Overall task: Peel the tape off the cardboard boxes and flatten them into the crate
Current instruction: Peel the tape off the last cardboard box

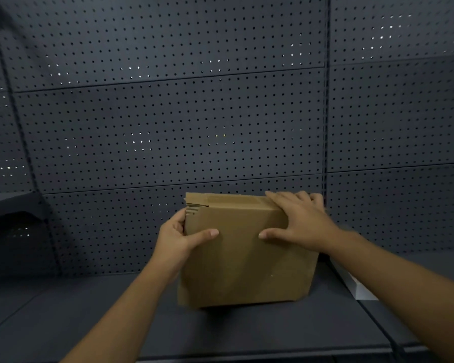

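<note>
The cardboard box (244, 252) stands at lower centre of the frame on the dark shelf (95, 315). Your left hand (180, 235) grips its left edge; your right hand (298, 220) lies flat, fingers spread, over its upper right corner, nearest the brown tape (231, 199) along the top. A white object (357, 284) sits just right.

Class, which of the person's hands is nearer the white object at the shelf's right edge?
Right. The right hand rests on the cardboard box nearer the white object; the left hand grips the far side.
</note>
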